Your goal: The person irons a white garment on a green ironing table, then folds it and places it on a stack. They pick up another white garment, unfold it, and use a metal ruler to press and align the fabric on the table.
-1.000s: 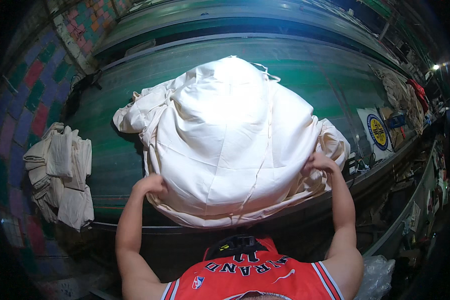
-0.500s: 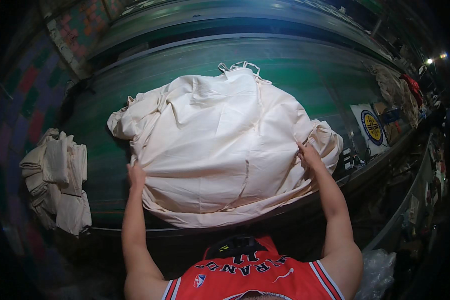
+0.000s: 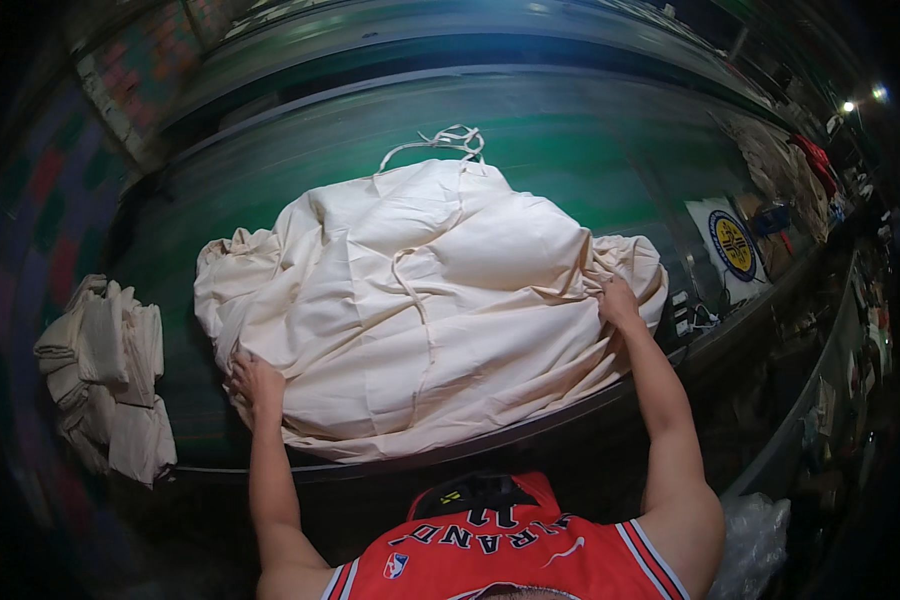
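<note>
A large cream cloth [image 3: 400,300] lies bunched and wrinkled on the green table, with thin ties [image 3: 455,140] looped at its far end. A narrow cord or seam strip runs down its middle. My left hand [image 3: 257,382] rests on the cloth's near left side, its fingers apart against the fabric. On the opposite side, my right hand [image 3: 619,302] has its fingers closed on a gathered fold. The fingertips of my right hand are partly hidden in the folds.
Folded cream cloths [image 3: 105,375] are stacked at the table's left. To the right lie a white sheet with a round blue and yellow emblem [image 3: 733,245], small devices with cables [image 3: 692,316] and brown and red fabric [image 3: 785,170]. Clear plastic [image 3: 753,545] sits at lower right.
The cloth's far edge has come nearer and its surface has shifted left, with new folds. My left hand has moved left and down onto the fabric; my right hand still grips its side.
</note>
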Available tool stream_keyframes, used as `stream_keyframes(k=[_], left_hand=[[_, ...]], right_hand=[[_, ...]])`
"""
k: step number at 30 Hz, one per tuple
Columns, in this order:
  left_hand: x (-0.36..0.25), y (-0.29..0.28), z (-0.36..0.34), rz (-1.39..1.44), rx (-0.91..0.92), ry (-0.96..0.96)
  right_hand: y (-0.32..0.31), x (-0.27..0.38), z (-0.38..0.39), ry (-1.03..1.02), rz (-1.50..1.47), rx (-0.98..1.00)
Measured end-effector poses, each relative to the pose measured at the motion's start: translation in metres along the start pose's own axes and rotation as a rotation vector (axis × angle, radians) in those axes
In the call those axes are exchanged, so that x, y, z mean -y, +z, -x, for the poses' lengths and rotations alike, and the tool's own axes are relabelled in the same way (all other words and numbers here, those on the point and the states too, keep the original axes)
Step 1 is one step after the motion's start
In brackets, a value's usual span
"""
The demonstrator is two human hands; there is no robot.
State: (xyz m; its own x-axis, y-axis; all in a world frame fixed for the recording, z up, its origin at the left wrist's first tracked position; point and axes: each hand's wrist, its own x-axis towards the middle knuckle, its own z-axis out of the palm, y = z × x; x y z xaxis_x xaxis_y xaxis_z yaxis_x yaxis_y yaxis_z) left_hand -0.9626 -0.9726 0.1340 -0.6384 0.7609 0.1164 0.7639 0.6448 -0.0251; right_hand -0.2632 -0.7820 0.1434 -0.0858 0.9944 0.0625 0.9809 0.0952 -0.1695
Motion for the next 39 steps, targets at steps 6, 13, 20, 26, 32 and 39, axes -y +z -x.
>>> stream_keyframes(k=[6, 13, 20, 26, 32, 39], left_hand=[[-0.109, -0.009, 0.027, 0.12, -0.099, 0.311], [-0.259, -0.02, 0.089, 0.375, -0.079, 0.694], [-0.41, -0.04, 0.143, 0.559, -0.048, 0.998], [-0.495, -0.047, 0.191, 0.592, 0.012, 1.148], [-0.538, -0.034, 0.208, 0.546, 0.083, 1.184], [-0.551, 0.001, 0.209, 0.407, 0.185, 1.132]], right_hand=[[-0.031, -0.028, -0.006, -0.119, -0.446, -0.159], [-0.07, -0.108, 0.003, -0.041, -0.426, -0.416], [-0.055, -0.212, 0.04, 0.254, -0.473, -0.221], [-0.035, -0.26, 0.072, 0.352, -0.518, -0.189], [-0.026, -0.276, 0.082, 0.35, -0.542, -0.226], [-0.031, -0.251, 0.05, 0.38, -0.375, -0.25]])
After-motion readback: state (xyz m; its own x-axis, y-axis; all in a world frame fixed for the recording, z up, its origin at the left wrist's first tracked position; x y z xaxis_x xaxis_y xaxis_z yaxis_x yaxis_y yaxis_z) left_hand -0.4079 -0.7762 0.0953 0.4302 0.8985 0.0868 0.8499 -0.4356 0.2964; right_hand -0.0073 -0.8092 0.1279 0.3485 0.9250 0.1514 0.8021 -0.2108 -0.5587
